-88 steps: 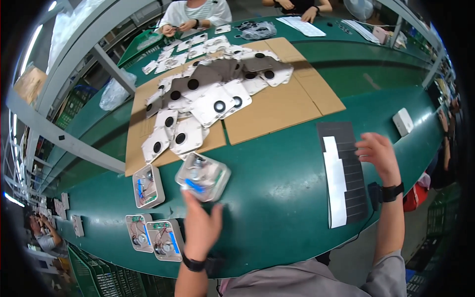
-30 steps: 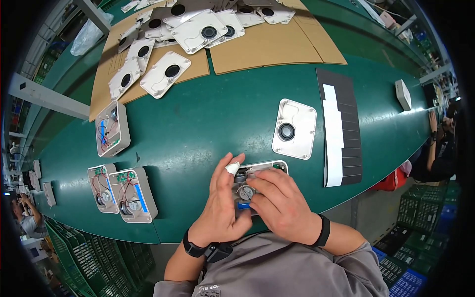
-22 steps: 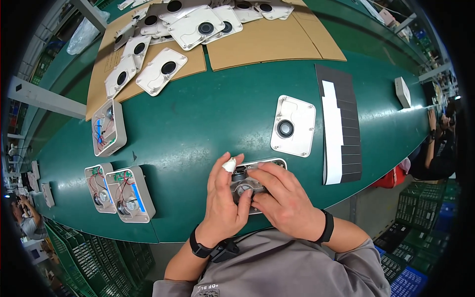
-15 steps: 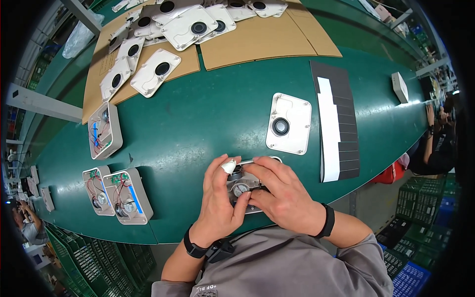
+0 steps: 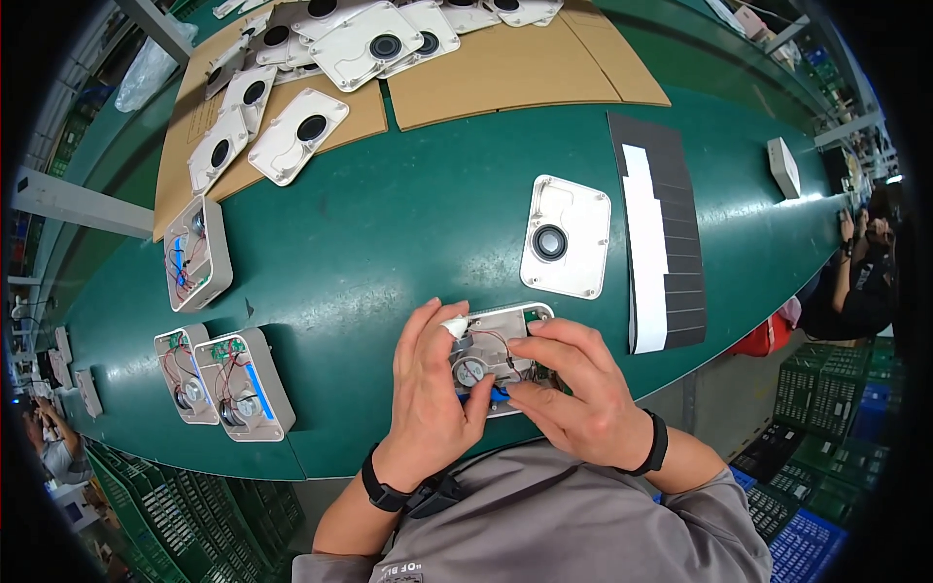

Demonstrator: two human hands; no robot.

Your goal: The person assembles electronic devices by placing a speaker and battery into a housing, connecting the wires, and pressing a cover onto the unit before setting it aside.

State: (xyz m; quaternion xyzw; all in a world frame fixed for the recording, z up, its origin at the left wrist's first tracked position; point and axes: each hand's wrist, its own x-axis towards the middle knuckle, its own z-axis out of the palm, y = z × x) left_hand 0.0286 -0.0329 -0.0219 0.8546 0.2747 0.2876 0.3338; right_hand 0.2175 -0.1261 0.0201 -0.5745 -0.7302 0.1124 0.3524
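In front of me lies an open grey-white speaker housing with red and black wires, a round silver part and a blue strip inside. My left hand is wrapped round its left side, the thumb reaching in beside the blue strip; a white cover sits on one fingertip. Over the right side bends my right hand, fingers curled into the housing by the wires. Whatever its thumb and fingers pinch is hidden. Beyond the housing, a white panel with a round speaker lies flat.
Three similar open housings with wires stand at the left. Several white speaker panels are piled on cardboard at the back. Dark strip sheets with a white sheet lie right. Other people work at the far right and far left.
My right hand has shifted right and opened its fingers somewhat, uncovering wires and the upper right of the housing. The blue strip now shows near the thumbs. My left hand stays at the left side.
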